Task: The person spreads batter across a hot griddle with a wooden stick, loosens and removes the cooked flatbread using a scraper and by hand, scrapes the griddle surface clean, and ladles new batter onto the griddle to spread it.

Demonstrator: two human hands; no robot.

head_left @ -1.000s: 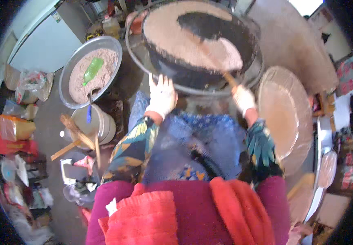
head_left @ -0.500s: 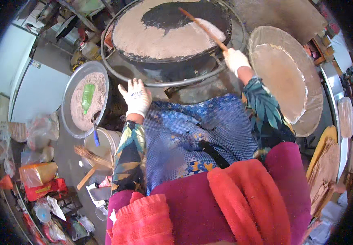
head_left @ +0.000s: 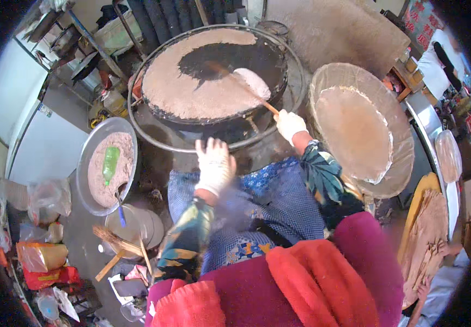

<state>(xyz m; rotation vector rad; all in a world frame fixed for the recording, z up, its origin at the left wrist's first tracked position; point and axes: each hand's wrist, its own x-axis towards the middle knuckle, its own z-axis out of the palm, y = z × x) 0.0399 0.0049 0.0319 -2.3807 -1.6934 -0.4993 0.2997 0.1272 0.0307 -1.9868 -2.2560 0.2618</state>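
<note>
A round black griddle (head_left: 205,57) carries a spread of pinkish batter (head_left: 178,95) and a paler mound (head_left: 254,82) on its right side. My right hand (head_left: 291,126), in a white glove, grips a thin wooden spreader (head_left: 251,92), whose blurred far end reaches over the bare black area. My left hand (head_left: 213,163), also gloved, has its fingers apart beside the front of the metal ring (head_left: 131,109) around the griddle; whether it touches the ring I cannot tell.
Left: a metal bowl (head_left: 85,163) of powder with a green bottle (head_left: 111,161), above a bucket (head_left: 151,229) and wooden sticks (head_left: 110,267). Right: a cloth-lined round tray (head_left: 401,163), a yellow board (head_left: 409,234) bearing folded brown sheets, and another person's hand (head_left: 420,291) at it.
The view has shifted, bringing more of the background behind the griddle into sight. The spreader has moved over the black area during the last second; my left hand stays near the ring, fingers apart.
</note>
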